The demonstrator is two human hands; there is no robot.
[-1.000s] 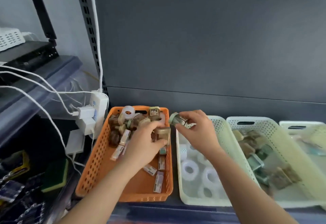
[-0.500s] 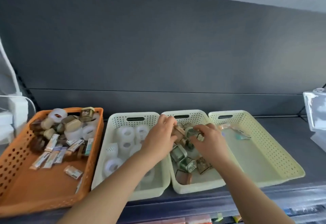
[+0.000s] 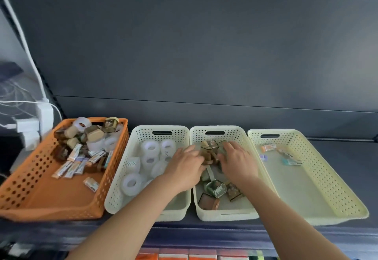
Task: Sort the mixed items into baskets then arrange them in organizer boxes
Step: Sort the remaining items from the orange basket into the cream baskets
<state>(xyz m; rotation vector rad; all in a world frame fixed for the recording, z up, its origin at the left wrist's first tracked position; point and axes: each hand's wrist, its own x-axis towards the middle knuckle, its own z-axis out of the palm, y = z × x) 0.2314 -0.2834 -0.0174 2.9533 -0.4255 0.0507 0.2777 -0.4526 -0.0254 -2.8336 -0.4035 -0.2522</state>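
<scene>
The orange basket [image 3: 34, 180] at the left holds mixed items: small tins, white tape rolls and flat packets. To its right stand three cream baskets in a row. The first cream basket [image 3: 141, 135] holds white tape rolls [image 3: 131, 184]. In the middle cream basket [image 3: 231, 132] lie small tins [image 3: 215, 188]. Both my hands reach into this middle basket. My left hand [image 3: 187, 167] lies against a brown tin [image 3: 206, 151], its fingertips hidden behind the pile. My right hand [image 3: 237, 161] rests on the tins with fingers spread. The third cream basket [image 3: 327, 180] holds a few small packets [image 3: 290, 160].
White chargers and cables [image 3: 30, 124] hang left of the orange basket. A dark back panel [image 3: 204, 55] rises behind the baskets. Below the front edge of the dark shelf [image 3: 337, 153] show orange and green packages [image 3: 184, 256].
My view has swung right from the orange basket to the cream baskets. Both hands carried tins to the middle cream basket and have dropped lower onto its pile.
</scene>
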